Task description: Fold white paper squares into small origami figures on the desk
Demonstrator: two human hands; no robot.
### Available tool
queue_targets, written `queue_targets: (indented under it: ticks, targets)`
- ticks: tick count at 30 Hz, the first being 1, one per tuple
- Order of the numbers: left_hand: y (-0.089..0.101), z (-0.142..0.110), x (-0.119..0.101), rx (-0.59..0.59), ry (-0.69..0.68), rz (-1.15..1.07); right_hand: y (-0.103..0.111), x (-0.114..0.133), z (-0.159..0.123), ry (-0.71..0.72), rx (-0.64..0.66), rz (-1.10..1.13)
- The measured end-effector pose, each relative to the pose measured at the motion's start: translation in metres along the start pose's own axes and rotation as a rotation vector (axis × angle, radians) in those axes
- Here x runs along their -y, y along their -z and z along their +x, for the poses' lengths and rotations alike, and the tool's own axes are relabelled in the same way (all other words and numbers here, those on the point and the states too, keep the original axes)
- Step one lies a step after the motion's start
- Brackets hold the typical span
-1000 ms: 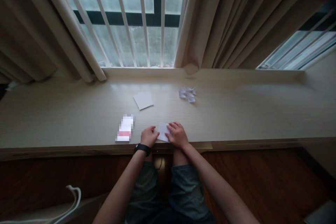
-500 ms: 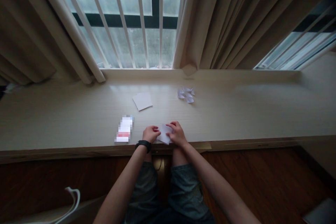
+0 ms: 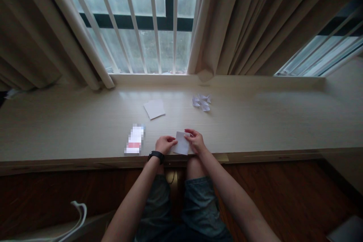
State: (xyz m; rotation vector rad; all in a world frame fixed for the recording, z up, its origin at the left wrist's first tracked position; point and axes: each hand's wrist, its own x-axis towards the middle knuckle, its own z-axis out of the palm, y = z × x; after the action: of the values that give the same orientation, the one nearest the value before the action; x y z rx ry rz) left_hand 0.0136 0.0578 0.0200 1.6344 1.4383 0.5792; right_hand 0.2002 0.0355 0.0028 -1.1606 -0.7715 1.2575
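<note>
a: what's over the desk?
b: left hand and right hand, one paper between them, each pinching its own side's edge.
a: and the rest, counted?
b: one phone left of the left hand, its writing too blurred to read; one pile beyond both hands, sheets uncountable; several folded bits beyond the right hand.

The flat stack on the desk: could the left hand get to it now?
Probably yes: nothing stands between the left hand and the stack, though that hand is at the paper's edge.
</note>
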Motion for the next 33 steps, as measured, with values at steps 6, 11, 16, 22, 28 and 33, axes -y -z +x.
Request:
queue_targets:
  ticks: [6, 11, 16, 22, 28, 33]
  targets:
    - [-0.003, 0.003, 0.005, 0.064, 0.051, -0.247, 0.001, 0.003, 0.001, -0.018, 0.012, 0.056]
    - [-0.002, 0.001, 0.002, 0.041, 0.076, -0.371, -0.002, 0.004, 0.008, -0.091, 0.018, -0.069]
    - [-0.001, -0.001, 0.001, 0.035, 0.072, -0.402, -0.006, 0.001, 0.011, -0.078, 0.022, -0.181]
    - [-0.002, -0.001, 0.005, 0.112, 0.061, -0.394, -0.004, 0.004, 0.008, -0.077, 0.048, -0.183]
    - [-0.004, 0.003, 0.003, 0.104, 0.101, -0.41, -0.003, 0.009, 0.002, -0.118, 0.096, -0.162]
    - [-0.007, 0.005, -0.003, -0.031, 0.058, -0.423, -0.004, 0.013, 0.0, -0.121, 0.134, -0.196]
